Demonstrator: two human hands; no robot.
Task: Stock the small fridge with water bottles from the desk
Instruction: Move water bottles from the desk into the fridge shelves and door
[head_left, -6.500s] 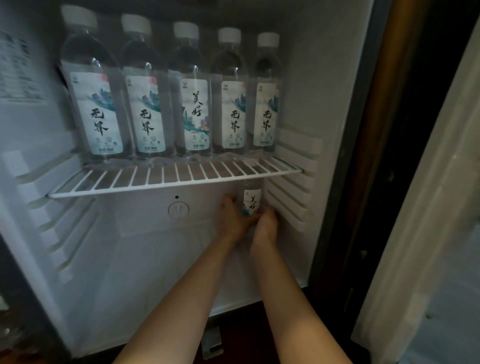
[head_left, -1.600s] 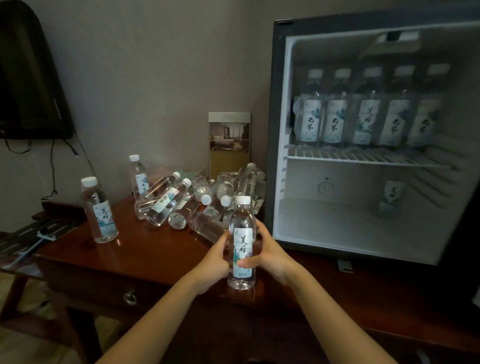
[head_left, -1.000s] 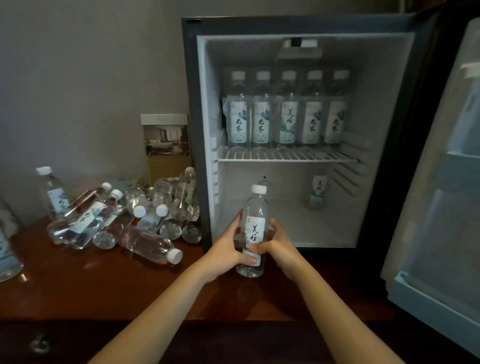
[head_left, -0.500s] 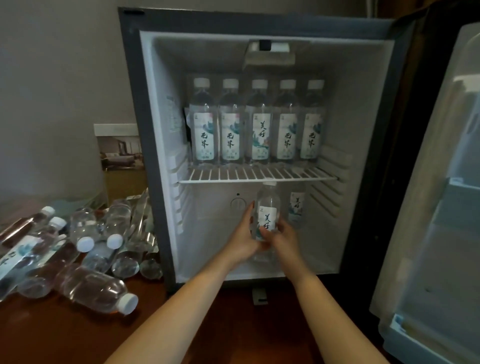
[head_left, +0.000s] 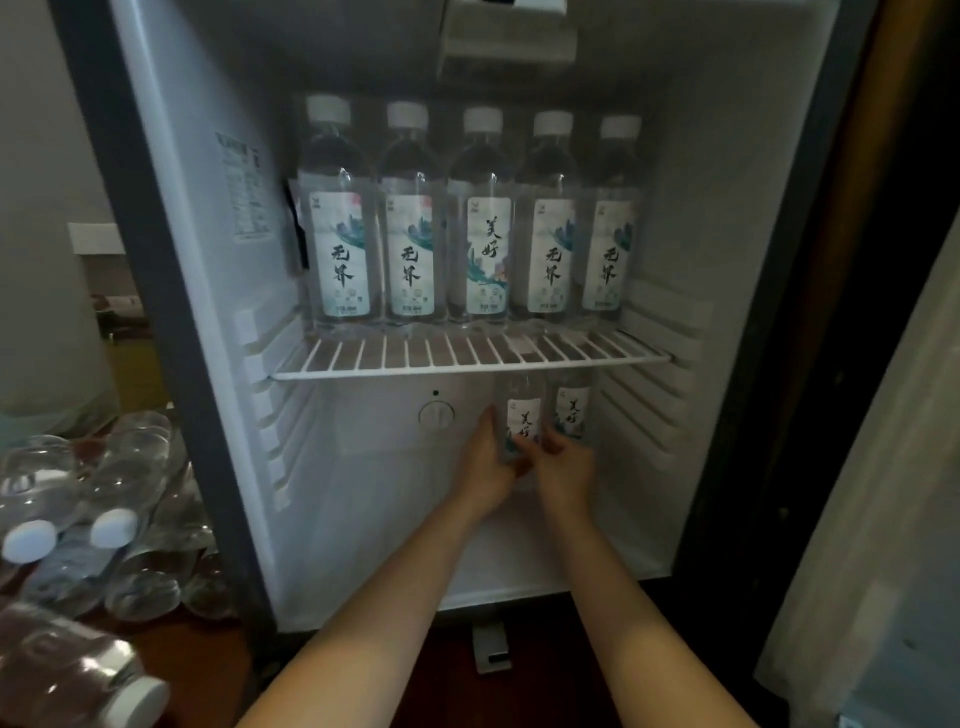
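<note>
Bottles (head_left: 480, 249) in fridge (head_left: 701, 208): five on shelf (head_left: 467, 358), two below.

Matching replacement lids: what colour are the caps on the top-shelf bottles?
White caps, clearest in the head view.

White labels with black brush characters are carried by the row on the wire shelf (head_left: 467, 359). 无界 is read on the first bottle (head_left: 340, 254) from the left, the second bottle (head_left: 410, 255), the fourth bottle (head_left: 553, 257) and the fifth bottle (head_left: 608, 260); 美好 is read on the third bottle (head_left: 487, 254). Below the shelf, 美好 is written on the held bottle (head_left: 524, 421) and on the neighbouring bottle (head_left: 571, 410). The small print at the foot of each label cannot be made out. A printed sticker (head_left: 244, 192) on the left inner wall of the fridge (head_left: 727, 234) is too blurred to be read.
</note>
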